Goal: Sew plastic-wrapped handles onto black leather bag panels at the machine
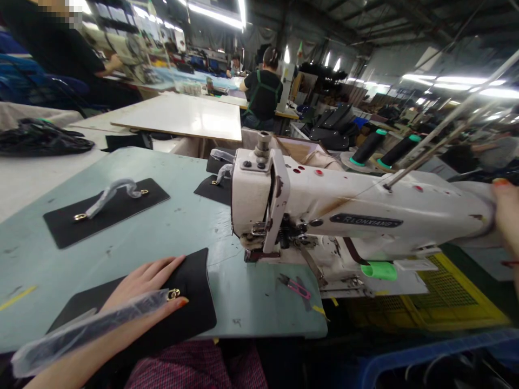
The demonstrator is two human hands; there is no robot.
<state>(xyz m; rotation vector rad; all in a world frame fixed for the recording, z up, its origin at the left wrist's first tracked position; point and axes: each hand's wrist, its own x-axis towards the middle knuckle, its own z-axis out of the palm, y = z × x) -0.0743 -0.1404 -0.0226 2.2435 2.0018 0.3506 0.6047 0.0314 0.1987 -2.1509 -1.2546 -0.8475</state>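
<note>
My left hand (141, 283) lies flat with fingers stretched on a black panel (197, 292) near the table's front edge. A plastic-wrapped handle (93, 321) with a gold ring (173, 294) crosses over that hand, and my thumb rests beside the ring. At the right edge, my right hand (506, 210) closes round the handwheel end (482, 208) of a white sewing machine (357, 210); most of its fingers are hidden or cut off. A thread trails from the needle area toward the panel. Small pink-handled thread snips (298, 287) lie under the machine head.
Another black panel (101, 216) with a wrapped handle lies further back, and more panels (214, 183) sit behind the machine head. Black thread cones (367, 148) stand behind the arm. A yellow crate (458, 297) and a blue bin (438, 351) are below right. Co-workers (263, 89) sit beyond.
</note>
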